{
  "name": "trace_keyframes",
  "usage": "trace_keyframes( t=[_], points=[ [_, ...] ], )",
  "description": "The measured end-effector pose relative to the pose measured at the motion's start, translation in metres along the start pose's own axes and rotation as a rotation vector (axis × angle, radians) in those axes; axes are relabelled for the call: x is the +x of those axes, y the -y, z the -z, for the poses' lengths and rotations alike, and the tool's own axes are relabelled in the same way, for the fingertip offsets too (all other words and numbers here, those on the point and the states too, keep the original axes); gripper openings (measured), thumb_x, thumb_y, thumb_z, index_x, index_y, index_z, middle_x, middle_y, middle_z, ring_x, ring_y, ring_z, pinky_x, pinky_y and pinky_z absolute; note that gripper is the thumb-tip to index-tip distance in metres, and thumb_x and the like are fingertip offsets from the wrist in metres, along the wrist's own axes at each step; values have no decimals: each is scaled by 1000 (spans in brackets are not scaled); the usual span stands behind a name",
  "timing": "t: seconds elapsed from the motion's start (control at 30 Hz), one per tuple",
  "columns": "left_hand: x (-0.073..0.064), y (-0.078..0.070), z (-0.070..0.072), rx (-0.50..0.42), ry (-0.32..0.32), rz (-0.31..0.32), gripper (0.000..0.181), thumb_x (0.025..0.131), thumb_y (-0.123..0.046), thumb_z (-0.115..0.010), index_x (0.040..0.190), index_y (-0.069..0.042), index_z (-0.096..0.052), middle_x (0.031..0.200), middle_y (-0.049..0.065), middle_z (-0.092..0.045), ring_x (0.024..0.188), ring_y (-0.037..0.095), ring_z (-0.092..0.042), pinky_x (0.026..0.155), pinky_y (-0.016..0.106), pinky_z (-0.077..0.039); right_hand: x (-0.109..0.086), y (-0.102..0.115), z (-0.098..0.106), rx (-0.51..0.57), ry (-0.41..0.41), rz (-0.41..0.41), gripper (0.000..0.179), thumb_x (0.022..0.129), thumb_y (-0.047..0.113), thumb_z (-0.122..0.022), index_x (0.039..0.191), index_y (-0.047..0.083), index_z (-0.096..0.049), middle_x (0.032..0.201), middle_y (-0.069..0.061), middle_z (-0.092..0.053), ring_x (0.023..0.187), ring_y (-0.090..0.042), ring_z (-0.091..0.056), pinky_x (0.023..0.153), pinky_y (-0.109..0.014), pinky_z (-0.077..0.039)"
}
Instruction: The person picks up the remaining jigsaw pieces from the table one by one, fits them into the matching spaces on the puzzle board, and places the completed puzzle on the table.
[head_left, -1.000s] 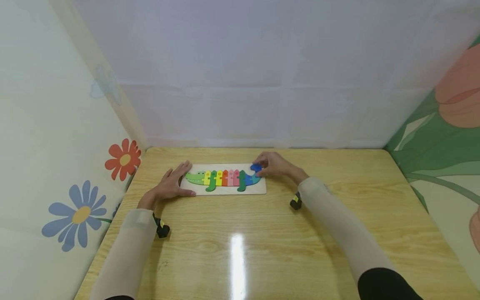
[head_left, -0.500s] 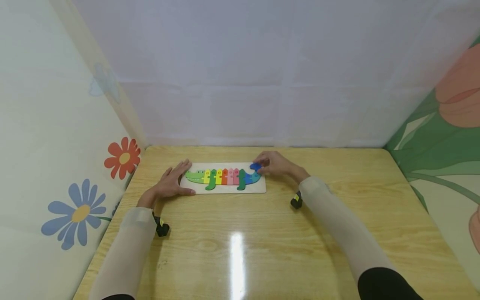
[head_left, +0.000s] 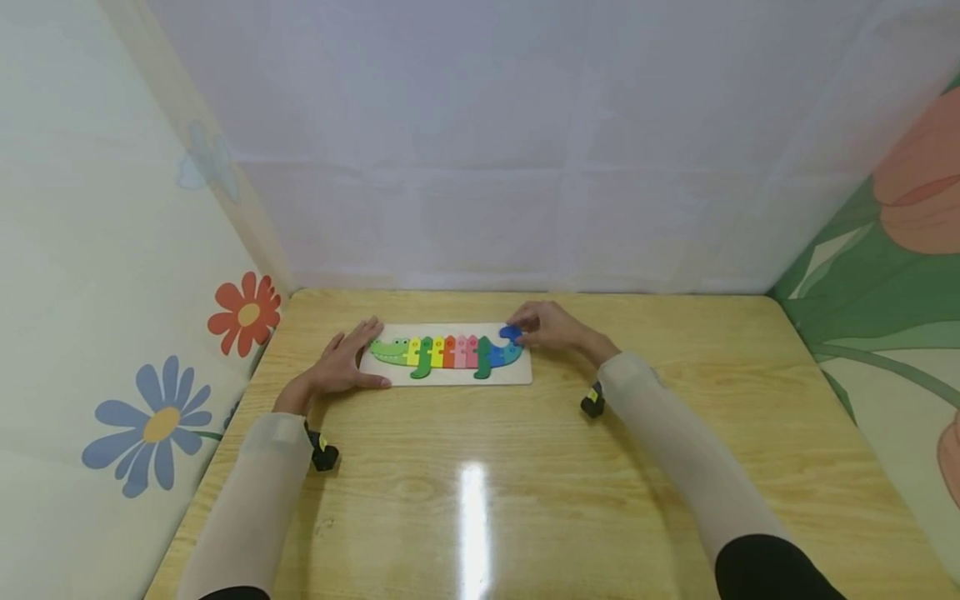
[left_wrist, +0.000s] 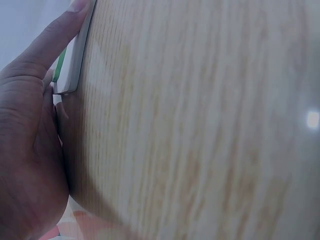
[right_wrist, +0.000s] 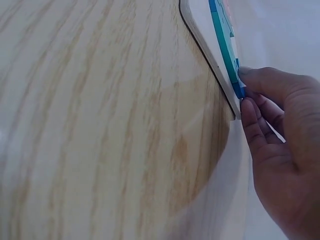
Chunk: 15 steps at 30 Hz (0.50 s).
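Observation:
A pale wooden puzzle board (head_left: 453,377) lies flat at the back of the table, bearing a crocodile of bright interlocking pieces. Its green head points left and its blue tail right. My left hand (head_left: 337,371) frames the board's left end, fingers spread at the upper corner and thumb along the front edge. In the left wrist view that thumb (left_wrist: 52,40) rests on the board's rim. At the far right, my right hand (head_left: 553,327) pinches the dark blue tail-tip puzzle piece (head_left: 510,332) between thumb and fingers. Fingers partly hide this piece, and the right wrist view shows it at the board's corner.
The wooden table (head_left: 420,475) stretches toward me, with a bright light reflection at its front. A white cloth wall (head_left: 525,167) rises directly behind the board. Flower-printed panels stand at both sides. Each wrist wears a small black camera (head_left: 325,457).
Both hands stay in place, the left at the board and the right on the blue puzzle piece. The whole view has shifted very slightly; nothing else visibly differs.

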<state>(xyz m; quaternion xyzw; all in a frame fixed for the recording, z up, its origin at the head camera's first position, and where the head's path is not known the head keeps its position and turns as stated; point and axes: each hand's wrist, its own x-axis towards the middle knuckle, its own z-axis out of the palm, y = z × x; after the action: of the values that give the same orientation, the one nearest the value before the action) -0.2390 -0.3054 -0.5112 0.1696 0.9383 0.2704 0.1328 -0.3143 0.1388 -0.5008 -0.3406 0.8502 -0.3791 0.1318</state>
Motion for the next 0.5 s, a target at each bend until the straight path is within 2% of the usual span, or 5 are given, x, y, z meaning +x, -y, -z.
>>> trace_keyframes(
  t=[0.3,0.5],
  points=[
    [1,0,0,3,6,-7,117,88,-48,-85,170,-6,-13,178,18,-3,164,41,4,126,64,8,-3,0,-2,-7,-18,51,32,94,3,-79,126,-1,-75,124,-17,-71,111,-30,-68,101,-41,-57],
    [1,-1,1,-5,9,-13,118,87,-48,-85,170,-4,-13,178,20,-3,164,42,4,126,65,9,-4,-1,-2,-19,-18,53,30,94,3,-78,124,-1,-76,122,-16,-71,113,-30,-67,102,-41,-56]
  ],
)
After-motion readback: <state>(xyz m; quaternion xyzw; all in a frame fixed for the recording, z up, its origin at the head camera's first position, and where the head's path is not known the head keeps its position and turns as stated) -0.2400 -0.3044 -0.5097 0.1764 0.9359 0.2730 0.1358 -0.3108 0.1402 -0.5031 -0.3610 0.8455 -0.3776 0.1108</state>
